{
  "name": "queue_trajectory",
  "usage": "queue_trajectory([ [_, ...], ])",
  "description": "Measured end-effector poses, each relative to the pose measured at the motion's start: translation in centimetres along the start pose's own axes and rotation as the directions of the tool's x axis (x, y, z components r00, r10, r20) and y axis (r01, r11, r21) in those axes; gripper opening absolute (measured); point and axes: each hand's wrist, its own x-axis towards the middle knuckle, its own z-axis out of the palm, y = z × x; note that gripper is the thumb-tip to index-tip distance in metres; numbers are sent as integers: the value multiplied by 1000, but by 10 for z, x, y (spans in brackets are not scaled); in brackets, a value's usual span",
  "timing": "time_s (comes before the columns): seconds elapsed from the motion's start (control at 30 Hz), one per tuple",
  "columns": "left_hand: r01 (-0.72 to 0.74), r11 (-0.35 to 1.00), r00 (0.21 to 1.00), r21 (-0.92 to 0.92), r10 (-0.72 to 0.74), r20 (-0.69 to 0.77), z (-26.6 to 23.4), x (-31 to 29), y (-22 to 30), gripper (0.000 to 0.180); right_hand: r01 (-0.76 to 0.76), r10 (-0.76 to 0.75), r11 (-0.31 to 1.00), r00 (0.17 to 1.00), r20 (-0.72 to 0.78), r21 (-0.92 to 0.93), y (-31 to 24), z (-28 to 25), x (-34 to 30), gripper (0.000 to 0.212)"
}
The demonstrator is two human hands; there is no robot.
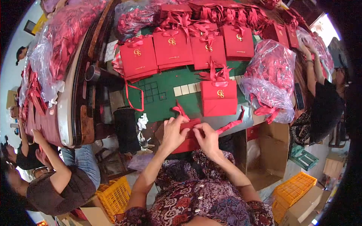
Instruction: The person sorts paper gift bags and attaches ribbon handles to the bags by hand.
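Note:
My left hand [172, 135] and my right hand [208, 141] pinch the upper edge of a small red paper gift bag [186, 145] at the table's near edge, thumbs turned toward each other. One loose red ribbon end [181, 110] sticks up beyond my left fingers. Another red ribbon [230, 125] trails off to the right of my right hand. Just past my hands stands a red gift bag [220, 98] with a gold emblem and a ribbon bow on top. What my fingertips press at the bag's edge is partly hidden.
Stacked red gift bags [172, 49] line the green tabletop [181, 77]. A plastic sack of red bags [269, 71] lies at right, a dark cup [98, 74] at left. Below are a cardboard box [266, 158] and yellow crates [115, 197]. Other people work on both sides.

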Motion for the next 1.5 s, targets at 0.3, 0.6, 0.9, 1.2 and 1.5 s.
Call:
queue_trajectory([
  [0.3, 56, 998, 997, -13, -56, -52, 7, -6, 7, 23, -39, 40, 998, 999, 14, -51, -3, -1, 10, 12],
  [0.6, 35, 998, 994, 46, -30, -101, 15, -11, 20, 21, -23, 36, 987, 996, 81, -159, -15, -11, 19, 13],
  [0.9, 49, 998, 995, -43, -52, -89, 9, -9, 12, 16, -133, 132, 991, 987, 92, 4, -19, -16, 16, 20],
  [1.2, 30, 998, 996, -57, -35, -87, 3, -6, 18, 10, 123, -114, 981, 991, 66, -147, -8, -13, 16, 12],
  [1.5, -55, 998, 991, -6, 54, -127, 2, -13, 26, 13, 222, -201, 971, 958, 204, -85, -11, -37, 32, 8],
])
